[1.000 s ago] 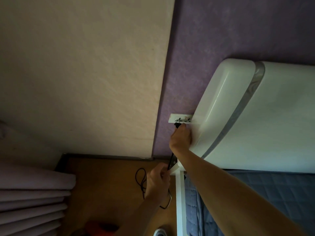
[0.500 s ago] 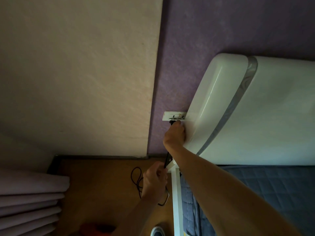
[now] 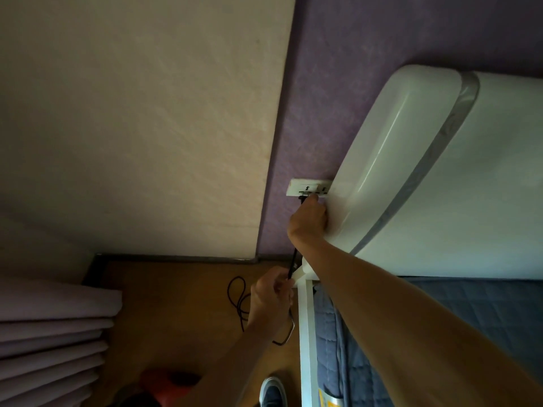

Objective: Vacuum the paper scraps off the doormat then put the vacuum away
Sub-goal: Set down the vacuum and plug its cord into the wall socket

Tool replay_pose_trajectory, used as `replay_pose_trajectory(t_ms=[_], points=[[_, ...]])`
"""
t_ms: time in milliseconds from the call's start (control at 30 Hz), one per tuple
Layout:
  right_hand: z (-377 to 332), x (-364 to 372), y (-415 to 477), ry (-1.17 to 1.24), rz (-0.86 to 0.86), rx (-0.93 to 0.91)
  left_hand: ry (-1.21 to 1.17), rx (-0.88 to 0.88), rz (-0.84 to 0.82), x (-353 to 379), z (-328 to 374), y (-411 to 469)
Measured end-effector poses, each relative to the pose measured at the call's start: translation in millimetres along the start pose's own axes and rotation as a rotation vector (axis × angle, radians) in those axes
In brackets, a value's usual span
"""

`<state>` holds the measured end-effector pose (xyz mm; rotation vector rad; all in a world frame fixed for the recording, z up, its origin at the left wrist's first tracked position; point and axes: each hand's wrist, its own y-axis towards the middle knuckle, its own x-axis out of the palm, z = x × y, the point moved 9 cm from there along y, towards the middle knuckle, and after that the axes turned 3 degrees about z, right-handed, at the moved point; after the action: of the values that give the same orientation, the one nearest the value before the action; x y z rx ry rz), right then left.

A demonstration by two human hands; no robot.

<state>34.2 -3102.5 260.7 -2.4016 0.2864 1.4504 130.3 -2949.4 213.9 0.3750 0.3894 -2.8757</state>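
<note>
A white wall outlet sits on the purple wall beside the white headboard. My right hand is closed around a black plug right at the outlet's lower edge. A black power cord runs down from the plug. My left hand grips that cord lower down, by the bed frame's corner. More cord lies in loops on the wooden floor. A red and dark vacuum body shows dimly at the bottom. The doormat and paper scraps are out of view.
A white headboard and a bed with a blue quilt fill the right. The white bed rail runs down beside my left hand. Pale curtain folds hang at the left. A shoe stands on the floor.
Both hands keep their grips on the plug and the cord at the outlet. The view has shifted slightly; nothing else has visibly moved.
</note>
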Motion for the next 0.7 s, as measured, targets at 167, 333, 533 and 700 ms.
replay_pose_trajectory(t_ms=[167, 333, 533, 700], points=[[2.0, 1.2, -1.8, 0.061, 0.02, 0.004, 0.008, 0.034, -0.013, 4.7, 0.9, 1.2], [4.0, 3.5, -4.2, 0.159, 0.059, 0.026, 0.018, 0.052, -0.001, 3.1, -4.5, 5.4], [2.6, 0.5, -5.8, 0.112, 0.055, 0.041, 0.022, 0.067, 0.02, 0.1, -5.3, 5.5], [-2.0, -6.3, -1.6, 0.043, 0.049, 0.062, -0.003, 0.049, 0.035, -3.1, -0.9, 5.4]])
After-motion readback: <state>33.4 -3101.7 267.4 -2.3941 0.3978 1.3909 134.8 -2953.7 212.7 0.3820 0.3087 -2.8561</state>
